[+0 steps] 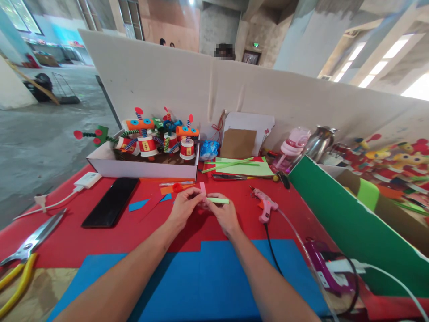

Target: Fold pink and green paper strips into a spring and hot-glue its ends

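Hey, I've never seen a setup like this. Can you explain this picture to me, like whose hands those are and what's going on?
There's no machine here: these are a person's own bare hands. The one picture comes from a camera worn on their head, looking forward and down, so the forearms reach in from the bottom edge. The left hand pinches a pink strip, and close against it the right hand holds a pale green strip. On the red tabletop lie a black smartphone, yellow-handled scissors and a pink glue gun. Behind, a white box holds paper-cup figures.
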`<state>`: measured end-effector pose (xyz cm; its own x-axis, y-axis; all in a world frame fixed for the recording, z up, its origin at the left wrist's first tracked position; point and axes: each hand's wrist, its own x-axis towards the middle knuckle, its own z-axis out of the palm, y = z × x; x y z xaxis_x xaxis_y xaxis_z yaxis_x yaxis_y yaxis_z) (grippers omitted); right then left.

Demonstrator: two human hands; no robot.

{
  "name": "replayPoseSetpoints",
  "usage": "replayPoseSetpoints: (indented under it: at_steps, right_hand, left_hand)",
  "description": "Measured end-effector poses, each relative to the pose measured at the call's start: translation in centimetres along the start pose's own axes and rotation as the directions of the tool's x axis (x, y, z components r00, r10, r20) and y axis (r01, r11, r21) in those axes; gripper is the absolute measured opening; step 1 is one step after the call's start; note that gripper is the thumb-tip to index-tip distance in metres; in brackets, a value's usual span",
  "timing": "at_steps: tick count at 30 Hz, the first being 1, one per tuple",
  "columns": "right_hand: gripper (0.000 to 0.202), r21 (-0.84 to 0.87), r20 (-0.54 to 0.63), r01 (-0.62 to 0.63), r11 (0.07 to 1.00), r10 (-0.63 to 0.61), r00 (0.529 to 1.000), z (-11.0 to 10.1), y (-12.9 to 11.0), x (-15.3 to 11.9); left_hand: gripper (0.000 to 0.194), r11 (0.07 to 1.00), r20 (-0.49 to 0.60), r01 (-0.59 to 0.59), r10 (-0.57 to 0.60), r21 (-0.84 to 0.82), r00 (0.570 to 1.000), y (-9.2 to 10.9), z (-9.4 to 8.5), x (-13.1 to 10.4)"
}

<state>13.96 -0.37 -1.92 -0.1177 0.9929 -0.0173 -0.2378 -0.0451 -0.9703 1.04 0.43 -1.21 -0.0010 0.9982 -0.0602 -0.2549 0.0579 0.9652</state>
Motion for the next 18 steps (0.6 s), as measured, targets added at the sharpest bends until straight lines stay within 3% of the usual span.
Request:
replayPoseSetpoints:
  at_steps: [7,12,18]
  right_hand:
    - [0.025,-0.019,-0.118,0.010,1.000,-0.012,0.993,-0.21,0.00,0.17]
    - [0.026,-0.042,-0.093,-0.002,0.999,-0.002,0.996,-0.32,0.13,0.21]
    - [0.033,0.017,-0.020,-0.005,1.000,0.006,1.000,-0.17,0.36,0.32]
  left_hand:
    - [0.032,0.998,0.051,0.031,-0.034,0.049,0.998,0.12,-0.21,0.14]
    - [0.024,0.972,0.055,-0.046,0.034,0.230,0.998,-0.23,-0.38,0.36]
    - [0.028,0.983,0.018,0.008,-0.012,0.185,1.000,-0.02,-0.22,0.10]
